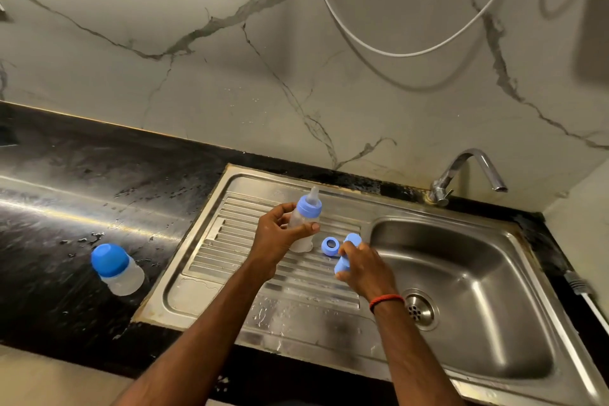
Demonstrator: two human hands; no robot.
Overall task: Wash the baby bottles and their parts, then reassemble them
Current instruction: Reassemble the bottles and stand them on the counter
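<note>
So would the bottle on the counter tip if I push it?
Probably not easily: the bottle looks short and wide. It seems empty, so likely light. The counter shows water drops, so it might slide.

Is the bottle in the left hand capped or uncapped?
Uncapped: the bottle in the left hand shows its clear teat bare above the blue ring.

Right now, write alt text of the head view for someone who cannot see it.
At a steel sink's drainboard, a person's left hand holds a baby bottle with blue collar and teat, while the right hand grips a pale blue part. A blue ring lies on the drainboard between them; a capped bottle stands on the black counter.
</note>
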